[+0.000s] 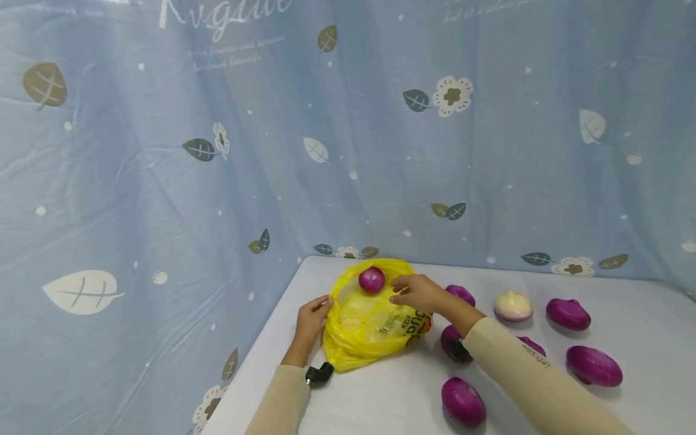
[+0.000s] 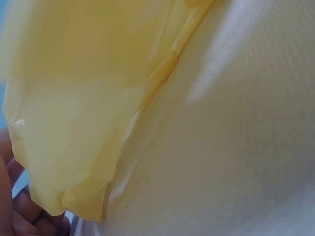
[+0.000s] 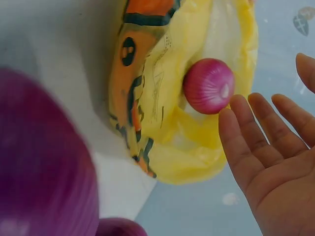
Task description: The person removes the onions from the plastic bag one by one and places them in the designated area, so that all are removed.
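Observation:
A yellow plastic bag (image 1: 348,353) with dark and orange print lies with its mouth spread wide. Inside it rests one purple onion (image 1: 372,280), also seen in the right wrist view, where the onion (image 3: 209,86) sits by the far rim. My left hand (image 1: 311,323) holds the bag's left rim. In the left wrist view its fingers (image 2: 29,209) are curled at the edge of the yellow plastic, partly hidden by it. Over the right side of the bag's mouth is my right hand (image 1: 421,293), its fingers spread and relaxed beside the onion, holding nothing.
Several purple onions (image 1: 463,402) lie on the white table (image 1: 375,405) to the right, some partly hidden by my right arm. Among them is a pale, whitish onion (image 1: 513,305). A blue patterned curtain (image 1: 380,151) hangs behind the table and along its left side.

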Tool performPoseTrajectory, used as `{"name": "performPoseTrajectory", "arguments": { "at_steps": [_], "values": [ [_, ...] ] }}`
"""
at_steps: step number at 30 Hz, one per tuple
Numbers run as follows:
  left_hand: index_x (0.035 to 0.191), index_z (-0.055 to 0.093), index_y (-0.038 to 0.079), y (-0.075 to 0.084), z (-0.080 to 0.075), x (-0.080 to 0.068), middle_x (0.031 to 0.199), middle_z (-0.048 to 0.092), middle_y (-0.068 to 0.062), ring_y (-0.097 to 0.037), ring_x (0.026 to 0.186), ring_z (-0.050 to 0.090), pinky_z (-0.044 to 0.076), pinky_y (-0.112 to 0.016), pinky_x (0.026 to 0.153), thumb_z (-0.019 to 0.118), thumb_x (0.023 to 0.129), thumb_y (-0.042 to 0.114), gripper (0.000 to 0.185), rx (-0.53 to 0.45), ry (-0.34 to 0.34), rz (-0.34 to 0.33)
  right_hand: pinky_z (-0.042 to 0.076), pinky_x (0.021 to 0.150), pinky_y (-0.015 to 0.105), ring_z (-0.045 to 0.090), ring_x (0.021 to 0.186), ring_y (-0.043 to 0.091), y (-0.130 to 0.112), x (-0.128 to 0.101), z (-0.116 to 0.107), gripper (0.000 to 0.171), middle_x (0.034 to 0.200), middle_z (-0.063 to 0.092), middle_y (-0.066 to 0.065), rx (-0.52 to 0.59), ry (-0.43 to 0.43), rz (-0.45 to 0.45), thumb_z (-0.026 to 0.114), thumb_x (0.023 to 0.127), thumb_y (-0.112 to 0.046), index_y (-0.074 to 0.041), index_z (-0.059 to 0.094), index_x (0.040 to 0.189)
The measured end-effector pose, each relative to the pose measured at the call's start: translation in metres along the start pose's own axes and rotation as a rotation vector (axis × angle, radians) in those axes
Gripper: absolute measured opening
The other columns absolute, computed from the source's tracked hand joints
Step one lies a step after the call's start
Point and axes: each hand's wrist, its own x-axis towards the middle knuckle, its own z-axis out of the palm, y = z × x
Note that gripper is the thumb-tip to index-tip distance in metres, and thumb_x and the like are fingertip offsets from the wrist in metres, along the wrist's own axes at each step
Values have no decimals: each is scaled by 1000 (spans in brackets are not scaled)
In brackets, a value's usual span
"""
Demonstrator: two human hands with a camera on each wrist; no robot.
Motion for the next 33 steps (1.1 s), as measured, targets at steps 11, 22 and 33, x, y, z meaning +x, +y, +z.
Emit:
{"name": "performPoseTrajectory", "arguments": {
  "at_steps": [11, 22, 33],
  "values": [
    [119, 71, 11, 0, -2, -3, 113, 66, -6, -23, 102, 56, 47, -38, 86, 71, 90, 36, 39, 2, 5, -10, 49, 93, 45, 59, 111, 26, 10, 40, 21, 45, 125, 62, 10, 45, 58, 36, 68, 92, -26, -5, 59, 132],
    [117, 73, 12, 0, -1, -1, 113, 66, -5, -23, 105, 57, 47, -38, 88, 71, 89, 37, 37, 4, 10, 4, 46, 97, 46, 56, 116, 30, 6, 71, 37, 48, 128, 60, 13, 64, 180, 58, 70, 91, -23, -4, 58, 134],
    [115, 73, 12, -4, 1, 3, 102, 68, -3, -20, 96, 58, 49, -32, 79, 72, 89, 36, 36, -17, 0, 7, 49, 93, 47, 57, 113, 30, 10, 89, 54, 46, 124, 61, 12, 71, 212, 34, 74, 88, -15, -4, 59, 130]
  ]
}}
